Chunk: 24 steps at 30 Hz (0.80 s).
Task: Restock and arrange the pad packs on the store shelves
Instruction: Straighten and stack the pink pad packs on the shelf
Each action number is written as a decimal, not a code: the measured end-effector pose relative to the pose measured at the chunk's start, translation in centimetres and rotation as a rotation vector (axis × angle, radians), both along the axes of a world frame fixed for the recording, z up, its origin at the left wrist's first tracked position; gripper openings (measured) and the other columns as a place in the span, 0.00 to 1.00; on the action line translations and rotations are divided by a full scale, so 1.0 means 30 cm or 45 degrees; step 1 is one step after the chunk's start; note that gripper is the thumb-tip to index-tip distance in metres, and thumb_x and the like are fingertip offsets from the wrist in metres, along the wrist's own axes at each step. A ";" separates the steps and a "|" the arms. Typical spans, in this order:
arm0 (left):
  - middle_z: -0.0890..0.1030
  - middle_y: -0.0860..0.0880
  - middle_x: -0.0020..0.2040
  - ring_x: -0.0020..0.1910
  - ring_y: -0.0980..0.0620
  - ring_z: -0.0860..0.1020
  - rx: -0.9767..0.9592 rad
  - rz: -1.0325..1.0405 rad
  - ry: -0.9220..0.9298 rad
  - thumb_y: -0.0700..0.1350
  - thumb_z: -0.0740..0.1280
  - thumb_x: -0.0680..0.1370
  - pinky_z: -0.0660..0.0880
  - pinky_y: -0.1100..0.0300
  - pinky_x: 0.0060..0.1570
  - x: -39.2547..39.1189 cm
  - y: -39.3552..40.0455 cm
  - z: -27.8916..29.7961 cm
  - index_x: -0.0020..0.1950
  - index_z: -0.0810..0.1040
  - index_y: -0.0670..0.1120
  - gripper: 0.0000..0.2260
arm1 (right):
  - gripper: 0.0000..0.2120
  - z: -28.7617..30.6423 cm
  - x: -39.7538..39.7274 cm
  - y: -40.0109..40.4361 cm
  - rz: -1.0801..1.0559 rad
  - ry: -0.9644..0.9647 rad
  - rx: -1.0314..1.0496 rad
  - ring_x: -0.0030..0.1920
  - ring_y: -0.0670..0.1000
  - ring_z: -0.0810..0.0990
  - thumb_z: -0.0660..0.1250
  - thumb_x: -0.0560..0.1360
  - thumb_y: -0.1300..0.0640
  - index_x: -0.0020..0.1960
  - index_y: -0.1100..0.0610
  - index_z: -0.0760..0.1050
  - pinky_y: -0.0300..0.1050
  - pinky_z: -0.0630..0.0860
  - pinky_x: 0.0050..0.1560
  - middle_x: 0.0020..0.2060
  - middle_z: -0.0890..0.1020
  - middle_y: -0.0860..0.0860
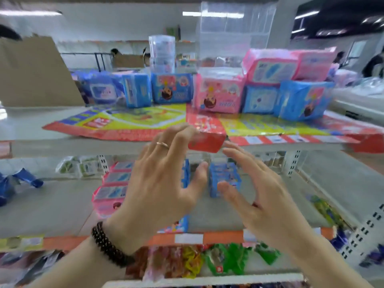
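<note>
Both my hands are raised in front of the middle shelf, empty, fingers spread. My left hand (160, 181) wears a ring and a dark bead bracelet; my right hand (261, 194) is beside it. Between and behind them stand blue pad packs (224, 177) on the middle shelf (62, 204), with pink pad packs (112, 188) stacked to the left. On the top shelf (62, 142) a row of blue packs (172, 88) and pink packs (220, 94) stands, with more pink packs (272, 65) piled on blue packs (301, 98) at the right.
A colourful printed sheet (133, 121) covers the top shelf, its red corner (205, 142) hanging over the edge. A clear acrylic box (234, 32) and a clear cylinder (162, 53) stand behind the packs. Snack bags (207, 260) fill the lower shelf. People stand far behind.
</note>
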State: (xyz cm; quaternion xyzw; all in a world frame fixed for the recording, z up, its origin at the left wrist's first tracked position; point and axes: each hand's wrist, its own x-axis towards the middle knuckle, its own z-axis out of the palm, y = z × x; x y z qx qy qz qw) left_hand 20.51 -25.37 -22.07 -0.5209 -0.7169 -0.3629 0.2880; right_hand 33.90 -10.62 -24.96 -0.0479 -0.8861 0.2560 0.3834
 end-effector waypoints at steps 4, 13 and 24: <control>0.75 0.48 0.64 0.63 0.45 0.75 0.053 -0.008 0.081 0.48 0.67 0.76 0.73 0.44 0.61 -0.080 0.040 0.121 0.67 0.72 0.42 0.21 | 0.27 0.146 -0.041 0.037 -0.054 0.080 0.112 0.71 0.42 0.71 0.62 0.77 0.43 0.73 0.52 0.70 0.33 0.65 0.69 0.69 0.74 0.44; 0.75 0.52 0.65 0.63 0.47 0.75 -0.071 0.103 0.106 0.54 0.65 0.76 0.69 0.50 0.61 -0.197 0.007 0.127 0.63 0.74 0.48 0.19 | 0.24 0.233 -0.128 0.054 -0.194 0.116 0.238 0.66 0.43 0.75 0.67 0.77 0.50 0.71 0.53 0.72 0.27 0.64 0.64 0.65 0.78 0.44; 0.74 0.53 0.65 0.61 0.49 0.74 -0.105 0.136 0.049 0.58 0.61 0.76 0.66 0.52 0.60 -0.340 -0.103 0.103 0.62 0.75 0.49 0.20 | 0.26 0.250 -0.243 -0.019 -0.287 -0.034 0.372 0.64 0.44 0.75 0.65 0.76 0.47 0.72 0.52 0.71 0.29 0.65 0.62 0.66 0.77 0.44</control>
